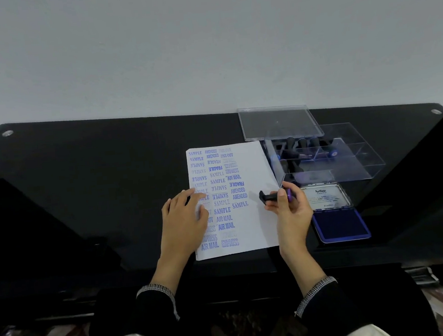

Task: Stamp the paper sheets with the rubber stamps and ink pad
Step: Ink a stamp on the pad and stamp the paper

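Head view: left hand [185, 214] lies flat, fingers spread, pinning the paper [257, 218] to the bench [108, 177]; right hand [289, 208] fingers clamp a stamp [271, 197] — apparently lying sideways. Ink it on the pad [339, 224], then press squarely on bare paper.

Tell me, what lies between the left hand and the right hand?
In the head view, the white stamped paper sheet lies between the left hand and the right hand, which holds a black rubber stamp.
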A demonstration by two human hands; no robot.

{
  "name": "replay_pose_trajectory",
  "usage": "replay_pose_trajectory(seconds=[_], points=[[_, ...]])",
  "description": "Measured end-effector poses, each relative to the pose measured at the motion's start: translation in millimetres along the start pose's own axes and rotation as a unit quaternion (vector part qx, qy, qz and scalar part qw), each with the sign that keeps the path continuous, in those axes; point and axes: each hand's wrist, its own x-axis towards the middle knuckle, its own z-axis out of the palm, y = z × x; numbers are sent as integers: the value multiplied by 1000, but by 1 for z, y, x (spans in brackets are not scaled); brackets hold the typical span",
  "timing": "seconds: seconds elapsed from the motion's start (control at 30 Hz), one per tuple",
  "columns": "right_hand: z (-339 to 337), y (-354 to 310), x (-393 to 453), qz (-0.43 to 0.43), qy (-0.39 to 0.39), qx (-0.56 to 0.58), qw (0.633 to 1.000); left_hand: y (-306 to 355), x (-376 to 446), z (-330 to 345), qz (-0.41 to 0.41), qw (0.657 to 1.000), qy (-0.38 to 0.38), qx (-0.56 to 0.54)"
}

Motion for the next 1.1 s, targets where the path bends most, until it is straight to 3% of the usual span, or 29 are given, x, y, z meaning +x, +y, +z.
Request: replay_pose_trajectory(seconds=[0.3,0.47,0.73,1.1], points=[[-28,-24,1,-69,-87,-152,982,9,1,-5,-26,999,-37,-5],[-58,-36,10,-95,-45,-181,978,42,-5,1,-15,1000,-10,-20],[-93,-50,32,-108,7,-158,981,76,-8,22,-9,998,-41,-39],[-73,-69,97,-127,3,-149,981,76,-10,35,-5,999,-41,-13]])
